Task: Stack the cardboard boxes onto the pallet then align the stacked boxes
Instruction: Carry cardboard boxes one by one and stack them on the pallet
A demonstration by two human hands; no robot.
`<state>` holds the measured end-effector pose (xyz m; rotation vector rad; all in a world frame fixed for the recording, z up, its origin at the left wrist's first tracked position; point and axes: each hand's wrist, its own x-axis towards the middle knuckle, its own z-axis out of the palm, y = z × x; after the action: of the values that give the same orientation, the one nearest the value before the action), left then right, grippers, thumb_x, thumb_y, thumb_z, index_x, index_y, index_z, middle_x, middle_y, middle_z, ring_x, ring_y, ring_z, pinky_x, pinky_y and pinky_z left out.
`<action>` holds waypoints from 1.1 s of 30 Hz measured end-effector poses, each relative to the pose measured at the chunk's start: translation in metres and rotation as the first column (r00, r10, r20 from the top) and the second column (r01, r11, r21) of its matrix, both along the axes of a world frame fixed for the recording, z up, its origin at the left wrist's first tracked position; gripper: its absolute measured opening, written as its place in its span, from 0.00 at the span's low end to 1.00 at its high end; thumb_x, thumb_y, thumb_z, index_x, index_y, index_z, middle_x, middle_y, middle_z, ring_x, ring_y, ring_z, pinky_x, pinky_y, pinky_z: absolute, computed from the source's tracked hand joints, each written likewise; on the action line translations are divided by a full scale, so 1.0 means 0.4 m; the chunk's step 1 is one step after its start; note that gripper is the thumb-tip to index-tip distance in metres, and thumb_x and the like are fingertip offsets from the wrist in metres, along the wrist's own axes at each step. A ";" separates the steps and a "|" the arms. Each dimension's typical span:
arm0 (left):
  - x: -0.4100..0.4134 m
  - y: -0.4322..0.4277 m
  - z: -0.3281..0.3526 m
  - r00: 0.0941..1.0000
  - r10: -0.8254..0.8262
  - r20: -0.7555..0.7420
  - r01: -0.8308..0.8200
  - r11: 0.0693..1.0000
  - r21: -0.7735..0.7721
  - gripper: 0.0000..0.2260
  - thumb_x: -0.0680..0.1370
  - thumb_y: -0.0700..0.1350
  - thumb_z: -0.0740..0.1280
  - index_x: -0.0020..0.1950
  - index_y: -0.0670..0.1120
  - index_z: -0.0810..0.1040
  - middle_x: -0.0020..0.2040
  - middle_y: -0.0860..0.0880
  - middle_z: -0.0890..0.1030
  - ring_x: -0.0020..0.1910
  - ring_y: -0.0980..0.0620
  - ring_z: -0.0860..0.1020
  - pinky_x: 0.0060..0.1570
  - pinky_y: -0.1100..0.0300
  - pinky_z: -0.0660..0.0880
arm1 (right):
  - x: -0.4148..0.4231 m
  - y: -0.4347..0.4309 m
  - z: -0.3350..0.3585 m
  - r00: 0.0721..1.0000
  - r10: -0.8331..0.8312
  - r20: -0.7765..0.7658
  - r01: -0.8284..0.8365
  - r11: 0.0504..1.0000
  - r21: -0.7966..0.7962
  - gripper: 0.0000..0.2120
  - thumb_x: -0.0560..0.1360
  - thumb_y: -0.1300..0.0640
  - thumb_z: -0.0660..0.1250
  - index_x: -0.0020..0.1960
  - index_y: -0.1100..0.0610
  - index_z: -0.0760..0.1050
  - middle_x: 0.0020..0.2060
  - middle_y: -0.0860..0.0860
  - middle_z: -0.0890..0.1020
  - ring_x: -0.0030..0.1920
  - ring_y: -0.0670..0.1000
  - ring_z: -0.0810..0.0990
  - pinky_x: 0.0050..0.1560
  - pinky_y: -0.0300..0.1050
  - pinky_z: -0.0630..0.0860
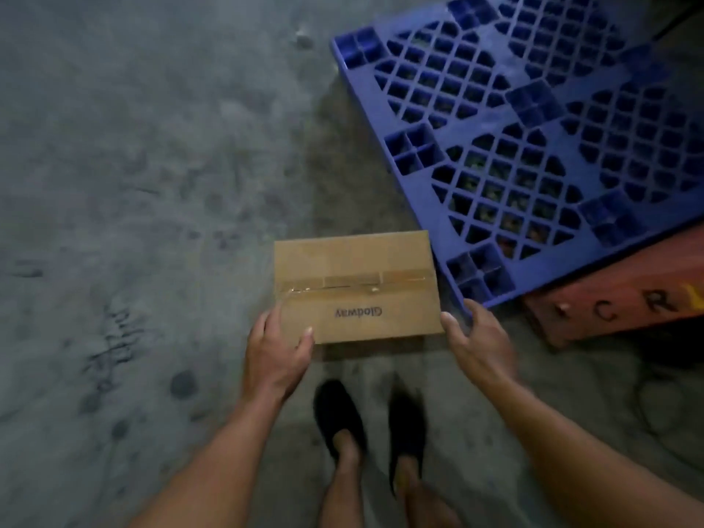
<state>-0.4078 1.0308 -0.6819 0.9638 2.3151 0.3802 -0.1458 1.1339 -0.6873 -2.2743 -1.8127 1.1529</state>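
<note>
Box [354,287] first: where is it, and who has it?

At 6 o'clock, lifted over the floor [152,184], tape seam up, its far right corner just beside the near corner of the pallet [421,196]. The left hand [276,360] grips the near left corner, thumb on top. The right hand [480,341] lies loose-fingered against the right edge, only the thumb touching; it looks more like steadying than carrying.

And the pallet?

From 12 round to 3 o'clock, bare so far as I can see, its near edge resting on an orange block [609,310], so it may sit a little tilted.

So how to set the first box down well?

I'd get the right hand properly around or under its side before swinging toward 1 o'clock. Lower it flat, not corner-first, on the solid ribs rather than over the open grid. Square one edge to the pallet's rim now; aligning later should be easier. Mind the fingers underneath.
</note>
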 end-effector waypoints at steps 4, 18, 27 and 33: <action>-0.050 -0.002 -0.289 1.000 -0.006 0.009 0.006 0.997 -0.079 0.30 0.76 0.51 0.72 0.74 0.39 0.69 0.70 0.38 0.73 0.68 0.40 0.71 0.68 0.50 0.67 | -0.014 0.039 -0.255 1.000 0.014 0.023 -0.013 0.999 -0.032 0.29 0.81 0.44 0.65 0.77 0.56 0.66 0.72 0.55 0.72 0.71 0.55 0.70 0.65 0.45 0.67; -0.171 0.011 -0.844 0.987 0.128 -0.097 -0.128 0.992 0.002 0.49 0.71 0.59 0.76 0.80 0.39 0.53 0.78 0.37 0.59 0.77 0.40 0.59 0.76 0.45 0.60 | 0.060 0.083 -0.803 0.997 -0.079 -0.001 0.079 0.997 0.007 0.45 0.74 0.39 0.71 0.82 0.53 0.52 0.78 0.55 0.62 0.76 0.57 0.65 0.72 0.59 0.67; -0.211 -0.026 -0.928 0.948 0.276 0.156 -0.273 0.961 -0.041 0.42 0.62 0.71 0.75 0.68 0.49 0.72 0.63 0.46 0.79 0.58 0.46 0.77 0.56 0.52 0.74 | 0.100 0.083 -0.874 0.984 -0.149 -0.099 0.137 0.984 -0.114 0.41 0.71 0.36 0.72 0.77 0.50 0.61 0.68 0.55 0.73 0.62 0.54 0.74 0.57 0.53 0.74; -0.238 -0.013 -0.859 0.911 0.259 0.320 -0.302 0.949 0.092 0.37 0.62 0.70 0.73 0.66 0.55 0.74 0.57 0.54 0.82 0.54 0.52 0.80 0.56 0.53 0.76 | 0.104 0.140 -0.808 0.979 -0.162 -0.125 0.151 0.985 -0.087 0.53 0.63 0.24 0.70 0.80 0.46 0.57 0.73 0.55 0.68 0.70 0.59 0.70 0.68 0.63 0.71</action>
<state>-0.5028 1.0256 -1.0255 0.5804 2.1613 0.7644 -0.1040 1.1899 -1.0105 -2.2719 -1.5390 1.3312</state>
